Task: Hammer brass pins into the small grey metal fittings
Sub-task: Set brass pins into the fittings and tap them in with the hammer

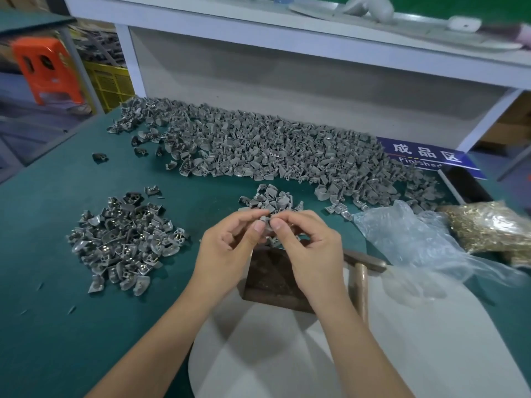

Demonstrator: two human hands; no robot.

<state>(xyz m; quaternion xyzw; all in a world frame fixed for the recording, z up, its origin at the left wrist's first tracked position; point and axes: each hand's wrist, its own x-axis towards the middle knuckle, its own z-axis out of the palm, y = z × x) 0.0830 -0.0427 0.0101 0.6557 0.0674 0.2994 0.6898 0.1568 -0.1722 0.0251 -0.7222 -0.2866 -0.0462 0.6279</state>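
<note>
My left hand [230,242] and my right hand [307,242] meet above a dark metal block [270,285], both pinching one small grey fitting [265,221] between thumbs and fingertips. Whether a brass pin is between my fingers I cannot tell. A small heap of grey fittings [270,199] lies just beyond my hands. To the left sits a pile of fittings with brass pins in them [123,242]. A hammer [363,271] lies on the table right of the block. Brass pins [485,228] fill a clear plastic bag at the right.
A long mound of grey fittings [273,150] runs across the back of the green table [57,282]. A blue sign [428,156] lies at the back right. White shelving [258,38] rises behind. An orange stool [43,67] stands far left.
</note>
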